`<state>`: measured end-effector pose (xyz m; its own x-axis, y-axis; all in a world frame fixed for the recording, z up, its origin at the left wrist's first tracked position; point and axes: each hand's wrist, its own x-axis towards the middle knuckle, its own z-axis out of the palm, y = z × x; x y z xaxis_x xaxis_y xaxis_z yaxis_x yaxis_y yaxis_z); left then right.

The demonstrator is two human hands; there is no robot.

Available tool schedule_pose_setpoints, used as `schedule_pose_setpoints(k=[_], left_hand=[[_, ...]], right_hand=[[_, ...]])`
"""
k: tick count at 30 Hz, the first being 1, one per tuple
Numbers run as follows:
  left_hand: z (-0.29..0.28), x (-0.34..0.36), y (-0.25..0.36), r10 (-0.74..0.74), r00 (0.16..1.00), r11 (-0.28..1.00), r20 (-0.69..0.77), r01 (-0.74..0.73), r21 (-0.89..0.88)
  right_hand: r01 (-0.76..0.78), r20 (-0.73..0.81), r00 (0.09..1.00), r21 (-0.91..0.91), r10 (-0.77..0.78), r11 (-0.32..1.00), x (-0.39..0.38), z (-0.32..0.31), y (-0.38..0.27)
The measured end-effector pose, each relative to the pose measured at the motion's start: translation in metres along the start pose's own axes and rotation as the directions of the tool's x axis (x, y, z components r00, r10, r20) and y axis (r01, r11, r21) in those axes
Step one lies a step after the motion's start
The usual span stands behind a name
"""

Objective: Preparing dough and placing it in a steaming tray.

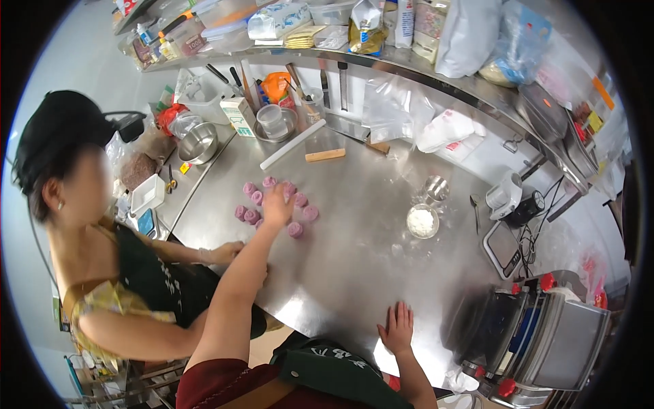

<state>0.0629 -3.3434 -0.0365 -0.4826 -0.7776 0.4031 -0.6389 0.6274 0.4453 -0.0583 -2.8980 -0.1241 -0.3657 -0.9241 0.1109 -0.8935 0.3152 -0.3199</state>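
Several small purple dough pieces (295,230), rolled up like little coils, stand in a loose cluster on the steel table (354,259), left of the middle. Over that cluster reaches my left hand (278,206), its fingers bent down and closed at one of the dough pieces (289,188). The hand partly hides the pieces around it. My right hand (398,328) lies flat near the table's front edge, fingers stretched out, holding nothing. Beyond it stand a small bowl of white powder (423,221) and a small metal cup (437,187).
A co-worker (136,273) stands at my left, one hand (227,253) by the table edge. A white rolling pin (293,144) and a wooden block (325,155) lie farther back. At right are a scale (502,249) and a machine with red knobs (538,341). A loaded shelf (381,60) overhangs.
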Motion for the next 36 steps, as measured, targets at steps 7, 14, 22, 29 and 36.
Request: schedule_pose_setpoints(k=[7, 14, 22, 29, 36], left_hand=[[0.028, 0.078, -0.119, -0.357, 0.927, 0.883, 0.115, 0.295, 0.364], [0.055, 0.126, -0.174, -0.445, 0.87, 0.86, 0.211, 0.351, 0.37], [0.074, 0.143, -0.168, -0.442, 0.843, 0.826, 0.306, 0.25, 0.505], [0.063, 0.138, -0.143, -0.254, 0.947, 0.836, 0.197, 0.112, 0.538], [0.027, 0.113, -0.108, -0.176, 0.981, 0.923, 0.087, 0.134, 0.36]], right_hand=[[-0.02, 0.088, 0.996, -0.064, 0.025, 0.998, 0.006, -0.004, -0.006], [-0.042, 0.224, 0.972, -0.119, 0.068, 0.992, 0.006, 0.001, -0.003], [-0.064, 0.272, 0.957, -0.137, 0.1, 0.988, 0.004, 0.002, -0.001], [-0.075, 0.215, 0.972, -0.085, 0.091, 0.994, 0.004, 0.002, 0.0], [-0.055, 0.164, 0.984, -0.059, 0.064, 0.997, 0.003, 0.002, 0.001]])
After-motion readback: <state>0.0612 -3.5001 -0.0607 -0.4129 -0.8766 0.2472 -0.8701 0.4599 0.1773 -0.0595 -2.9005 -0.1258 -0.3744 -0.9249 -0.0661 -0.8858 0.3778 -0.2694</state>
